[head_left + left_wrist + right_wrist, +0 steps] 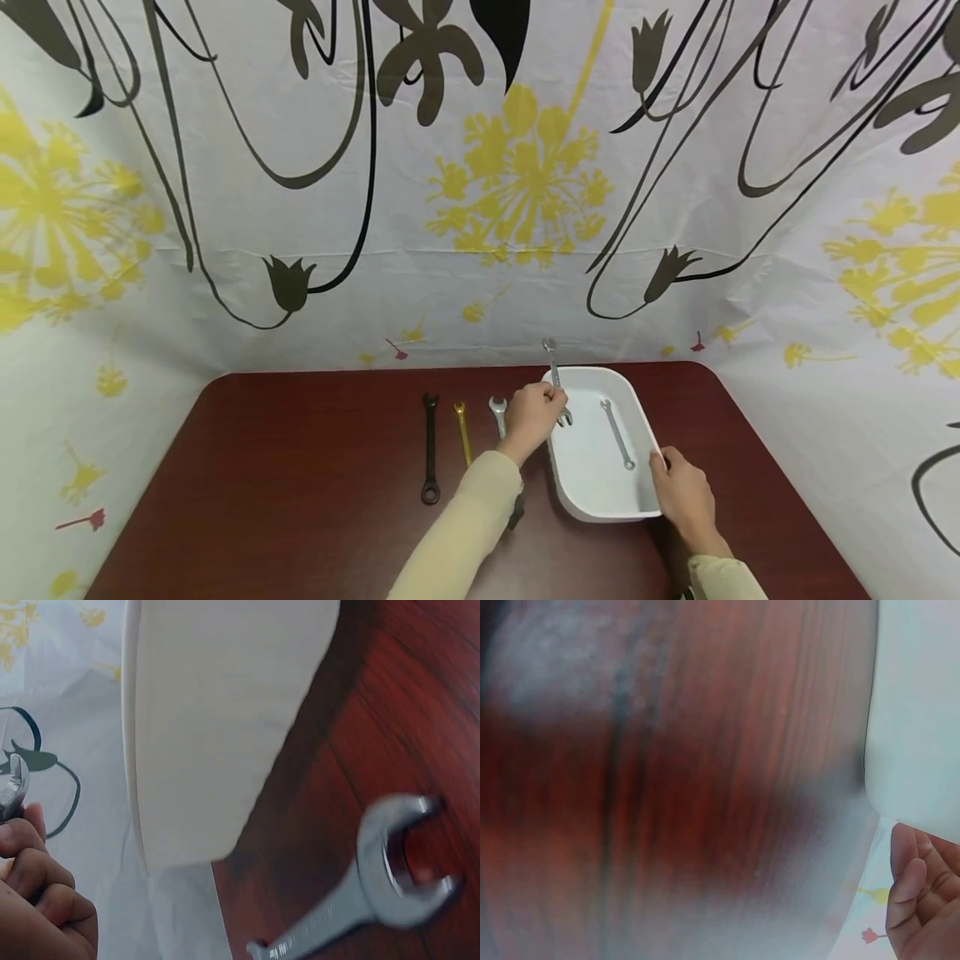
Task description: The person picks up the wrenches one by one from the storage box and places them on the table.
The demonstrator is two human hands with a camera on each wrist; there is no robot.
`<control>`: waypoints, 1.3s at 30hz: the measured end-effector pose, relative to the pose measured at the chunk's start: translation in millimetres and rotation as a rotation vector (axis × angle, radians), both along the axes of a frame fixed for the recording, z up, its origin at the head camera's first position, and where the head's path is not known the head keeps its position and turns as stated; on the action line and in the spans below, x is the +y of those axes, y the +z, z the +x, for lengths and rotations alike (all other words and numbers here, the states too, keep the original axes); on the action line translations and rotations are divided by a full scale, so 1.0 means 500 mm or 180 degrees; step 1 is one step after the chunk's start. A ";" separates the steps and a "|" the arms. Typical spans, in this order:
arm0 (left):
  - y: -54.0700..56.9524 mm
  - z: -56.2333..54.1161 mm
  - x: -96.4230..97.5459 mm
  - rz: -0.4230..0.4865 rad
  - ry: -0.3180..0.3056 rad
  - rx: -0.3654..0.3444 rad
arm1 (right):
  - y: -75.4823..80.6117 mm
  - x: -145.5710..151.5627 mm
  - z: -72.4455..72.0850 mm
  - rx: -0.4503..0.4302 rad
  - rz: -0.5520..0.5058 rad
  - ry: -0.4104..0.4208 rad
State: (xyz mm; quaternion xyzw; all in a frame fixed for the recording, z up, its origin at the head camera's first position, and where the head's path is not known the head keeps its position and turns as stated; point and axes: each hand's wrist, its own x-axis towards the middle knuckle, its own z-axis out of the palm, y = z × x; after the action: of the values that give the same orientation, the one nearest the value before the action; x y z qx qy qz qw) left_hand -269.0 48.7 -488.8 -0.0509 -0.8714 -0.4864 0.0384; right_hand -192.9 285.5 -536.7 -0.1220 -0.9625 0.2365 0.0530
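My left hand [534, 415] holds a silver wrench [553, 360] by its shank over the left side of a white tray [600, 496]. In the left wrist view, curled fingers [49, 889] show below one end of that wrench [16, 784]. A smaller silver wrench [617, 435] lies inside the tray. On the tray's right rim rests my right hand [686, 493], gripping the edge. The right wrist view shows the bent fingers [907, 892] at the tray's wall [919, 712].
Left of the tray lie a black wrench [430, 450], a gold wrench [462, 433] and another silver wrench [498, 410], partly covered by my left arm. A dark piece [516, 512] peeks from under the sleeve. Patterned cloth [450, 308] hangs behind the dark red table [315, 483].
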 end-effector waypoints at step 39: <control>-0.052 0.011 -0.236 -0.0179 0.0313 -0.0144 | 0.007 -0.005 0.000 -0.0051 -0.0021 0.0022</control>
State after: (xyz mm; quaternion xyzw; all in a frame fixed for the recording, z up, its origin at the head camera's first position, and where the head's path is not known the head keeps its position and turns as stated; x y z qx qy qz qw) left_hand -263.4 -69.4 -515.0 0.0019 -0.8868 -0.4603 0.0410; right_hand -193.1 283.0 -533.1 -0.1207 -0.9625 0.2389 0.0442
